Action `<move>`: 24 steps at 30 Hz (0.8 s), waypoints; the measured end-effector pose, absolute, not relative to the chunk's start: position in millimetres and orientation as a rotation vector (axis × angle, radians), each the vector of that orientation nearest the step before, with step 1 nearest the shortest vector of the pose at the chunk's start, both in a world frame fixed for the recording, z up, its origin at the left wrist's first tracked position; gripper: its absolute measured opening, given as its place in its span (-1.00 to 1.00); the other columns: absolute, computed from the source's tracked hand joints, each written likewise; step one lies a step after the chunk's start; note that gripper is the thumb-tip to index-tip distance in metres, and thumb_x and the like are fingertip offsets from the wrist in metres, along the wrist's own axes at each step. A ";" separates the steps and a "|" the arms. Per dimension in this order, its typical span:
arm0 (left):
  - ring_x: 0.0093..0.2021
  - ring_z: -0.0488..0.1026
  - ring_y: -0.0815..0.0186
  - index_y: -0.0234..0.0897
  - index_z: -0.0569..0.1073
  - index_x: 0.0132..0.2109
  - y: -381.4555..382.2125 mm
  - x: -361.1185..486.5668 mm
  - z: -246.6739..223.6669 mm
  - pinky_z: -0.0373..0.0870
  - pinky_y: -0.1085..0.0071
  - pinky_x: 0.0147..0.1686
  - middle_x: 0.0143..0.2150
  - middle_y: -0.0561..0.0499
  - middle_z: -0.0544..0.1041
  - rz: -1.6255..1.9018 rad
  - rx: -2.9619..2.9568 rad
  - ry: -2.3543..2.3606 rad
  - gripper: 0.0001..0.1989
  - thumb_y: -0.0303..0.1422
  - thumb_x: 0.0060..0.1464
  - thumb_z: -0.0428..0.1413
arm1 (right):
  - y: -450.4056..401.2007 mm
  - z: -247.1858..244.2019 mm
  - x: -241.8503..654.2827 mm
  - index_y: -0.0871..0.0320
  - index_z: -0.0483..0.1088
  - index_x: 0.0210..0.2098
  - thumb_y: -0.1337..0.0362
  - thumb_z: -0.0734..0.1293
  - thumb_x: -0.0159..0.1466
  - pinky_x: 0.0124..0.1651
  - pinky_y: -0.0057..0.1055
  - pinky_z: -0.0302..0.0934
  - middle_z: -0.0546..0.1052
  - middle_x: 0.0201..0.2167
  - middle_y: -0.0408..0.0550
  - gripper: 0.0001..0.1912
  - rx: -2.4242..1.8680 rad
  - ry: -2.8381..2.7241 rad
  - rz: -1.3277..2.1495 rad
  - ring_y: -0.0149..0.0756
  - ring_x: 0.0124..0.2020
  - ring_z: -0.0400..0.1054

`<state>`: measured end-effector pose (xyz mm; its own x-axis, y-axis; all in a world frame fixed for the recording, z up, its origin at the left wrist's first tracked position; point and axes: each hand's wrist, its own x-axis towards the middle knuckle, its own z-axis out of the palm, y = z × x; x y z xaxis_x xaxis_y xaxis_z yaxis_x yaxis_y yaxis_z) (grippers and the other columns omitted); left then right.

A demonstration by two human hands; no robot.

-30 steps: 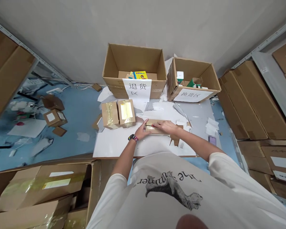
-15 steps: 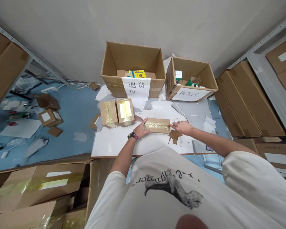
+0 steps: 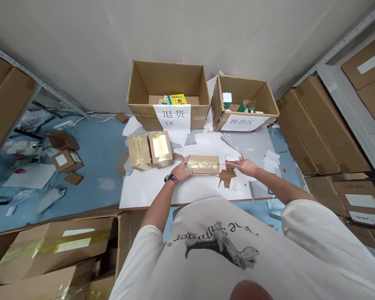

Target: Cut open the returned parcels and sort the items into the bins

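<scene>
- Taped kraft parcel (image 3: 203,165) lies flat on the white board (image 3: 150,191)
- My left hand (image 3: 180,170) rests open against its left end, not gripping
- My right hand (image 3: 242,167) is just off the right end; cannot tell whether fingers are closed
- Judged light, stiff, tape slippery: hold by the long edges

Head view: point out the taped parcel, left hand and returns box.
Taped parcel (image 3: 203,165): head view, tape across its top.
Left hand (image 3: 180,169): head view, back of the hand.
Returns box (image 3: 168,79): head view, inner back wall.

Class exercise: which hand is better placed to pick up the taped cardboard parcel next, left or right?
Left, probably: the left hand touches the taped parcel, while the right hand sits off its other end.
</scene>
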<state>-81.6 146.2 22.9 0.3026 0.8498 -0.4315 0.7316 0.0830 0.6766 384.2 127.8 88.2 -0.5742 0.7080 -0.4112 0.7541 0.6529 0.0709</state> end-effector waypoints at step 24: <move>0.43 0.44 -0.14 -0.15 0.40 0.61 171.5 37.1 17.6 0.14 -0.16 0.54 0.47 -0.28 0.55 0.117 2.429 1.384 -0.40 -0.15 0.57 -0.01 | 69.4 50.8 329.0 -0.16 0.26 0.67 0.12 0.14 0.69 0.05 -0.27 0.29 0.57 0.15 0.18 -0.40 1.712 2.426 -0.454 0.02 0.10 0.42</move>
